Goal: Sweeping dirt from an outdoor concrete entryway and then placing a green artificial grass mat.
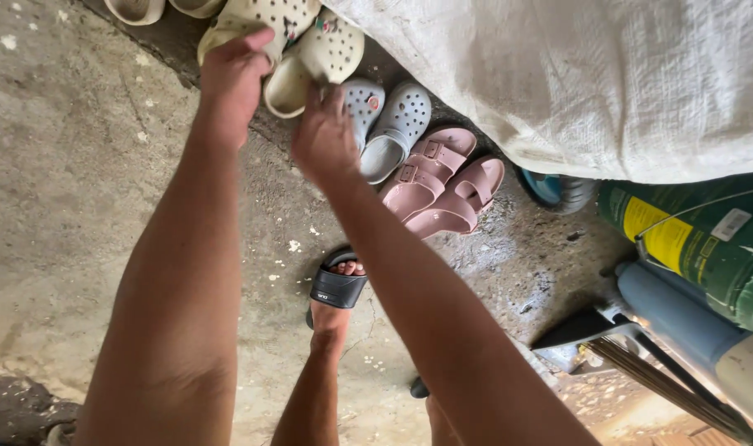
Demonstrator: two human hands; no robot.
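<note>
Here both hands are closed on a pair of cream perforated clogs at the top of the view: the left hand (232, 78) grips the left clog (257, 21) and the right hand (325, 136) pinches the heel of the right clog (319, 62). They hang over the concrete floor (71, 190), just beside the grey clogs (389, 128) and pink sandals (442, 182). A firm hold on each heel rim, I judge, keeps the pair level and together.

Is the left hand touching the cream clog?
Touching. The head view shows the left hand gripping the cream clog, fingers curled over its heel end.
</note>
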